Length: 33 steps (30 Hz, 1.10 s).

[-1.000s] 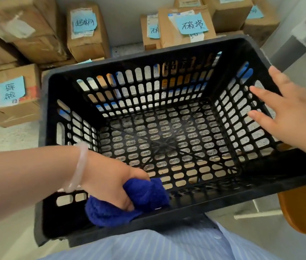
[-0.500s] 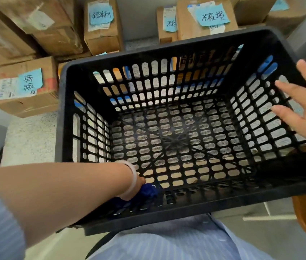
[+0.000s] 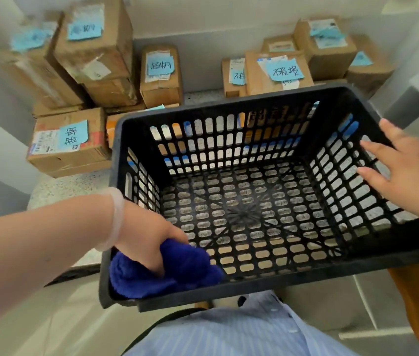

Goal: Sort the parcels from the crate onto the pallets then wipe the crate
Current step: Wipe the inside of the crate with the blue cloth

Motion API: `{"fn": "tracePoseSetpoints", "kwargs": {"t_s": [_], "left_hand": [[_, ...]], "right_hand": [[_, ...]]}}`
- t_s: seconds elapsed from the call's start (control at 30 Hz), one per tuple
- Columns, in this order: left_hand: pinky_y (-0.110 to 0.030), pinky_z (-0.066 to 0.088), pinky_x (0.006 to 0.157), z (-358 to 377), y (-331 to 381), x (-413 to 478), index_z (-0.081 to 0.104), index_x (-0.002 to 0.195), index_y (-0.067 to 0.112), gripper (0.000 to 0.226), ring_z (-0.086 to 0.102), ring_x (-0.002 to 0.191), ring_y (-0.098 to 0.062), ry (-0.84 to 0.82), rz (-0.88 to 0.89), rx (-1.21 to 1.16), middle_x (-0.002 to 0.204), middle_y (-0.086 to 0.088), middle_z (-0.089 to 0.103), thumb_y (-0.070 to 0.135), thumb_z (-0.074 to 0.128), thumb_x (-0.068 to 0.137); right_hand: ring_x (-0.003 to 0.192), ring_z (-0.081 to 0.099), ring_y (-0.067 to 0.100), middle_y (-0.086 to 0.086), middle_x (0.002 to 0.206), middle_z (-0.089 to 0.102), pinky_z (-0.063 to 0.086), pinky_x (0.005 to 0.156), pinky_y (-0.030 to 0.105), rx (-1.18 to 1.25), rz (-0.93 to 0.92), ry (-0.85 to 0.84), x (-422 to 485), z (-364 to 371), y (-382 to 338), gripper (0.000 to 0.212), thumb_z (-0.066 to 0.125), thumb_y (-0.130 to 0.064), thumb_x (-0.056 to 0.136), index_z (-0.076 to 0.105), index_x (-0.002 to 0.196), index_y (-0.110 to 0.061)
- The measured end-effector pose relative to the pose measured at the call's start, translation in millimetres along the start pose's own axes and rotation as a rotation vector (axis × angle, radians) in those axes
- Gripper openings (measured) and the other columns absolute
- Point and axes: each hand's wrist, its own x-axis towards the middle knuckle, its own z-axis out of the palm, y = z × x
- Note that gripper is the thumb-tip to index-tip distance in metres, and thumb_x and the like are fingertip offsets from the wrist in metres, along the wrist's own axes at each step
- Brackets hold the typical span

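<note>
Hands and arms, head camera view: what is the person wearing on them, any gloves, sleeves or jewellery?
No gloves: the left hand and right hand are bare, with no rings visible. The left wrist carries a pale, translucent bangle. Both forearms are uncovered as far as the frame shows. The shirt below is light blue with fine white stripes.

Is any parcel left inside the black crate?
No, the black crate contains only the blue cloth gripped by the left hand.
</note>
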Motion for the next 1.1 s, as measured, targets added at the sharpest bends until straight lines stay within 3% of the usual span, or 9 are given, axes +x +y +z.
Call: {"fn": "tracePoseSetpoints", "kwargs": {"t_s": [0.17,0.3,0.47,0.6,0.73,0.8,0.9,1.0,1.1], "left_hand": [[-0.024,0.053,0.085,11,-12,-6,0.053,0.110,0.049,0.024,0.065,0.094,-0.004,0.351,0.107,-0.362,0.102,0.016,0.067,0.038,0.064,0.091],[-0.032,0.057,0.083,14,-13,0,0.057,0.115,0.038,0.025,0.069,0.091,-0.012,0.628,0.218,-0.839,0.103,0.007,0.070,0.040,0.064,0.091],[-0.049,0.056,0.090,15,-1,9,0.057,0.123,0.025,0.031,0.070,0.099,-0.026,0.770,0.369,-1.499,0.112,-0.006,0.070,0.034,0.062,0.094],[-0.050,0.055,0.091,17,-4,11,0.059,0.124,0.025,0.030,0.070,0.100,-0.027,0.774,0.432,-1.754,0.111,-0.005,0.073,0.035,0.059,0.096],[-0.042,0.047,0.103,18,-10,0,0.064,0.115,0.016,0.028,0.068,0.106,-0.022,0.722,0.513,-1.735,0.109,-0.008,0.073,0.034,0.051,0.099],[-0.030,0.048,0.097,16,-20,-6,0.065,0.105,0.019,0.024,0.066,0.101,-0.013,0.873,0.433,-1.482,0.104,-0.003,0.072,0.034,0.047,0.101],[-0.033,0.047,0.094,13,-40,-3,0.068,0.105,0.026,0.025,0.061,0.100,-0.007,1.205,0.425,-1.013,0.104,0.003,0.066,0.028,0.043,0.103],[-0.017,0.027,0.113,24,-48,5,0.034,0.144,0.040,0.046,0.032,0.129,0.011,1.435,0.344,-0.782,0.137,0.027,0.038,0.034,0.048,0.100],[-0.001,-0.004,0.107,32,-49,9,-0.002,0.146,0.044,0.064,-0.006,0.134,0.021,1.542,0.219,-0.502,0.145,0.039,-0.004,0.051,0.038,0.097]], "right_hand": [[0.142,0.030,0.032,0.008,0.157,0.029,0.035,0.110,0.056,-0.084,-0.038,0.078,-11,-18,-17,0.061,0.054,-0.046,0.088,0.045,0.146,-0.026],[0.142,0.032,0.023,0.002,0.155,0.035,0.039,0.110,0.051,0.354,-0.095,0.157,-31,-33,-87,0.053,0.056,-0.035,0.093,0.046,0.145,-0.028],[0.138,0.030,0.000,-0.020,0.154,0.027,0.031,0.116,0.034,0.994,-0.254,-0.382,-58,-41,-218,0.062,0.055,-0.045,0.095,0.024,0.149,-0.046],[0.130,0.044,0.005,-0.019,0.145,0.039,0.038,0.113,0.036,1.355,-0.096,-0.520,-62,-32,-268,0.097,0.073,-0.059,0.069,0.018,0.148,-0.053],[0.117,0.055,0.002,-0.020,0.128,0.054,0.048,0.096,0.023,1.323,-0.093,-0.385,-47,-30,-284,0.088,0.086,-0.036,0.069,0.032,0.137,-0.052],[0.110,0.057,-0.004,-0.022,0.120,0.059,0.048,0.086,0.013,1.312,-0.145,-0.321,-36,-35,-291,0.068,0.082,-0.025,0.077,0.040,0.122,-0.055],[0.115,0.053,-0.008,-0.023,0.125,0.057,0.045,0.104,0.028,1.234,-0.237,-0.211,-14,-38,-305,0.058,0.074,-0.028,0.085,0.043,0.123,-0.058],[0.122,0.044,0.005,-0.008,0.139,0.043,0.036,0.104,0.027,1.081,-0.227,-0.046,15,-41,-320,0.065,0.064,-0.036,0.092,0.029,0.146,-0.048],[0.121,0.045,0.016,0.002,0.141,0.033,0.040,0.094,0.027,0.857,-0.290,0.121,45,-49,-338,0.063,0.056,-0.037,0.096,0.023,0.149,-0.045]]}}
